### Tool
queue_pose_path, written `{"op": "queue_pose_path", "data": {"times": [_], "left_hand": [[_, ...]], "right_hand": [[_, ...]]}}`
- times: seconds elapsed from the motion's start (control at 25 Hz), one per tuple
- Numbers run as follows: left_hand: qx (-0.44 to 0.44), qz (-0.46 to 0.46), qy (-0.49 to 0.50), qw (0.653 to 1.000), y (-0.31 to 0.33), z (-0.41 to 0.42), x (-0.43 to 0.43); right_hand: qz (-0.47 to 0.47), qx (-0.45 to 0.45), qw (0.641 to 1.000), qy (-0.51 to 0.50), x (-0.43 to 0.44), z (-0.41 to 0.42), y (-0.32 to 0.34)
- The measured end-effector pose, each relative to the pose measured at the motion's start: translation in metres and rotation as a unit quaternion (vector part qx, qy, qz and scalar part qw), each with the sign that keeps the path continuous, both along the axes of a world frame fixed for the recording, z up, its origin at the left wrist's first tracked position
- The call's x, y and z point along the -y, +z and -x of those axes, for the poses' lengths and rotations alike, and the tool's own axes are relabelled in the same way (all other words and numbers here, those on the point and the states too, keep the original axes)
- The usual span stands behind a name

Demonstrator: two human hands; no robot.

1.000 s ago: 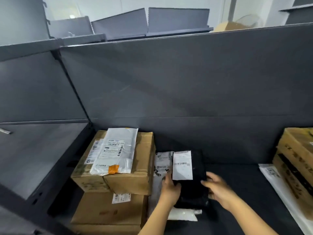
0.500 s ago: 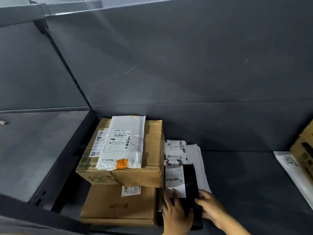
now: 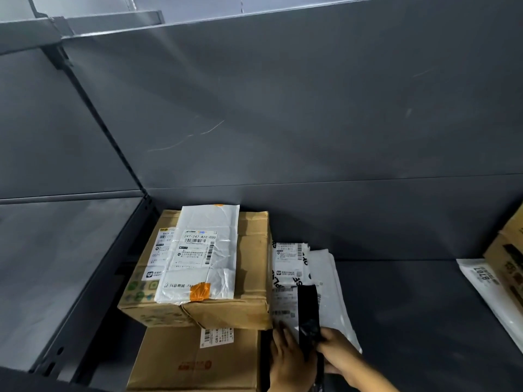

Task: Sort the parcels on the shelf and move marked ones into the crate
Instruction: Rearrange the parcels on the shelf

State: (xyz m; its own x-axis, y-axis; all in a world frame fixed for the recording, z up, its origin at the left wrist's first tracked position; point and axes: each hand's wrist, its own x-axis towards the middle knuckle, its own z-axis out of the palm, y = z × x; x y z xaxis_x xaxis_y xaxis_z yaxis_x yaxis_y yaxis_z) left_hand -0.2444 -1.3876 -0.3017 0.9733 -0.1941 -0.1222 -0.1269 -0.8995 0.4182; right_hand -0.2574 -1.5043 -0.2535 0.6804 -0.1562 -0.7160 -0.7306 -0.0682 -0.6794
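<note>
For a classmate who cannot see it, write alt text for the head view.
Two hands, left hand and right hand, hold a black parcel on edge on a grey shelf, beside two stacked cardboard boxes topped by a white mailer.

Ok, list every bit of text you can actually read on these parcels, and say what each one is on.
"247-247-A22-020": label of the white mailer bag on the upper cardboard box.
"8707": white flat parcel at the right, printed sideways.
Partial large letters, roughly "PL" and "SE": white bag beside the boxes.
Label on the lower cardboard box: too small to read.
Label on the black parcel in the hands: blurred.
</note>
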Motion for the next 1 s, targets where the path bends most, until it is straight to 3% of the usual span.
{"op": "queue_pose_path", "data": {"times": [0.2,0.32,0.4,0.48,0.6,0.68,0.84,1.0], "left_hand": [[0.000,-0.009,0.050,0.999,0.004,-0.004,0.003],[-0.035,0.032,-0.003,0.999,0.002,-0.003,0.003],[0.022,0.016,-0.014,1.000,-0.004,-0.010,0.013],[-0.036,0.022,-0.026,0.999,0.020,-0.021,0.041],[-0.094,0.043,-0.057,0.993,0.088,-0.020,0.068],[-0.081,0.064,-0.088,0.991,0.100,-0.019,0.088],[-0.058,0.040,-0.150,0.986,0.129,-0.009,0.147],[-0.091,0.041,-0.252,0.962,0.136,0.036,0.218]], "right_hand": [[0.138,0.012,0.981,0.136,-0.004,-0.010,-0.003],[0.163,0.007,0.978,0.130,0.002,-0.010,0.005],[0.175,0.010,0.980,0.097,0.010,-0.009,0.015],[0.205,0.045,0.976,0.058,0.022,-0.009,0.023],[0.321,0.111,0.940,0.018,0.052,-0.002,0.042],[0.379,0.126,0.917,-0.013,0.077,0.006,0.057],[0.449,0.094,0.881,-0.112,0.144,0.042,0.075],[0.445,0.047,0.852,-0.271,0.206,0.114,0.083]]}}
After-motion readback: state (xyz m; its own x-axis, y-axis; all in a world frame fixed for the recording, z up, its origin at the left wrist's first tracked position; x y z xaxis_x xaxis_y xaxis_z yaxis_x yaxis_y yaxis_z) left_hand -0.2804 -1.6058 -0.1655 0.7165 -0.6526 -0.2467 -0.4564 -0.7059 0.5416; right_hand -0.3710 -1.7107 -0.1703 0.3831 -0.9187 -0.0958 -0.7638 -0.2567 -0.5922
